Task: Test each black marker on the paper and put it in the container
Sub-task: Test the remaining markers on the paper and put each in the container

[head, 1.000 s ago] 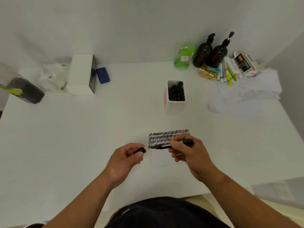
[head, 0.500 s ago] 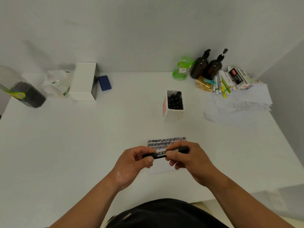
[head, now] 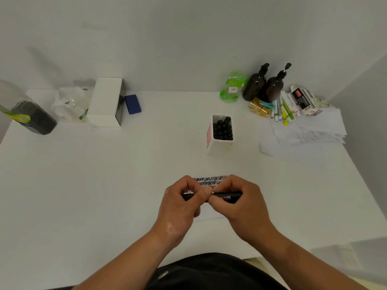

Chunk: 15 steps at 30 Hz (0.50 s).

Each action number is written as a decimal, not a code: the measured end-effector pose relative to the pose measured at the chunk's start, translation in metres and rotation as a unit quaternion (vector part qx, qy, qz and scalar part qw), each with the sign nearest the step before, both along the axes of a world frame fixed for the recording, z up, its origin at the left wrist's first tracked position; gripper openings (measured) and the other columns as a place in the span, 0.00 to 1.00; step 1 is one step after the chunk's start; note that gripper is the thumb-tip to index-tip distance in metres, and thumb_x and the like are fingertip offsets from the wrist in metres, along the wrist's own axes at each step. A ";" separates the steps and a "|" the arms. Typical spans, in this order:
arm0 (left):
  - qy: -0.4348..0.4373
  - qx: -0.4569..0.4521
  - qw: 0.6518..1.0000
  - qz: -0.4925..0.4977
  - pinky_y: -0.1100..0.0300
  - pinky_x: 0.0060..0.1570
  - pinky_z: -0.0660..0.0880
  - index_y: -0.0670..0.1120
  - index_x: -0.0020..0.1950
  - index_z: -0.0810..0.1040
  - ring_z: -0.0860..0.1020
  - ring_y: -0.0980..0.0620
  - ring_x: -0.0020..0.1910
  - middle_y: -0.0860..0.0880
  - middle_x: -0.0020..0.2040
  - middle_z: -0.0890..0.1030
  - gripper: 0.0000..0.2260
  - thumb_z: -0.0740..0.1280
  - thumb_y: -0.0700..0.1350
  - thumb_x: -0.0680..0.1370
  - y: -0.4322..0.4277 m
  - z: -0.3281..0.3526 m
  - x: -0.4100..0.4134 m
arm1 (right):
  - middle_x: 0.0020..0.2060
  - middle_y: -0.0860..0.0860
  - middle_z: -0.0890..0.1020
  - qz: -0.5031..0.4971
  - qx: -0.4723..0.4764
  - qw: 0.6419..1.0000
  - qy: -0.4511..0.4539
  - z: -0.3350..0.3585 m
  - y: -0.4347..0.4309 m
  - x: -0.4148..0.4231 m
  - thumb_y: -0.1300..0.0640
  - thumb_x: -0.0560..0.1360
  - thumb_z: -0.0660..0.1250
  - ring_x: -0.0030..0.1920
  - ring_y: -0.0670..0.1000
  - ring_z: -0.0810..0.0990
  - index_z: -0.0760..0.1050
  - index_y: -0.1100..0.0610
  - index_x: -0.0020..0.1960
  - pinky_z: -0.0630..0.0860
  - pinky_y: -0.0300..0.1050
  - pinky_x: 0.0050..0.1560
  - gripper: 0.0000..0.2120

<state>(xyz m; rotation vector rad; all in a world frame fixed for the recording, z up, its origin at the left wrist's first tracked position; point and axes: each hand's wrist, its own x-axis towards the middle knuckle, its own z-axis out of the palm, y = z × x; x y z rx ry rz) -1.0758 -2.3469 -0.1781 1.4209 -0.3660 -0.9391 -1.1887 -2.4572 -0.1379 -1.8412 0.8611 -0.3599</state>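
Bright, diffuse light, direction unclear. White table (head: 104,185) washed out, little texture. Faint soft shadows: on far wall (head: 188,38) behind white box (head: 105,101), at base of container (head: 218,148). Whole view slightly soft; wide-angle bending toward edges, table borders curved.

The black marker (head: 227,197) shows only part of its barrel. Its left part is mostly covered by the curled fingers of the left grip (head: 180,204), and the right grip (head: 240,204) covers the stretch where the two meet (so whether the cap is seated cannot be told). The barrel's white print is too small to read. Both grips hide most of the paper (head: 211,181), leaving its scribbled top strip and a pale lower edge. In the container (head: 219,147) only the markers' round ends show. A dark jar (head: 33,120) is cut off at the left edge, and a pale shape (head: 343,256) at lower right is blurred.
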 end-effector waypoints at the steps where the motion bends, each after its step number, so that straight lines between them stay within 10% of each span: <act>1: 0.003 -0.005 1.000 -0.003 0.62 0.27 0.67 0.45 0.39 0.76 0.67 0.52 0.26 0.48 0.29 0.73 0.14 0.75 0.52 0.73 0.000 0.003 0.000 | 0.35 0.43 0.84 0.002 -0.006 1.000 -0.009 0.002 0.001 -0.001 0.54 0.69 0.76 0.38 0.46 0.83 0.81 0.47 0.40 0.77 0.32 0.35 0.05; 10: -0.026 -0.016 0.999 0.020 0.61 0.28 0.68 0.45 0.39 0.76 0.68 0.53 0.26 0.39 0.31 0.75 0.18 0.73 0.60 0.71 -0.012 0.021 0.002 | 0.34 0.45 0.82 0.014 -0.039 0.998 -0.054 0.011 -0.011 0.003 0.54 0.69 0.75 0.37 0.49 0.82 0.79 0.51 0.39 0.77 0.33 0.35 0.05; 15: -0.058 -0.012 0.998 0.002 0.64 0.28 0.68 0.45 0.39 0.75 0.69 0.53 0.24 0.50 0.25 0.73 0.13 0.73 0.52 0.76 -0.021 0.024 0.011 | 0.35 0.44 0.83 0.003 -0.035 0.996 -0.080 0.010 -0.014 0.006 0.54 0.70 0.75 0.38 0.47 0.83 0.79 0.50 0.40 0.77 0.31 0.37 0.05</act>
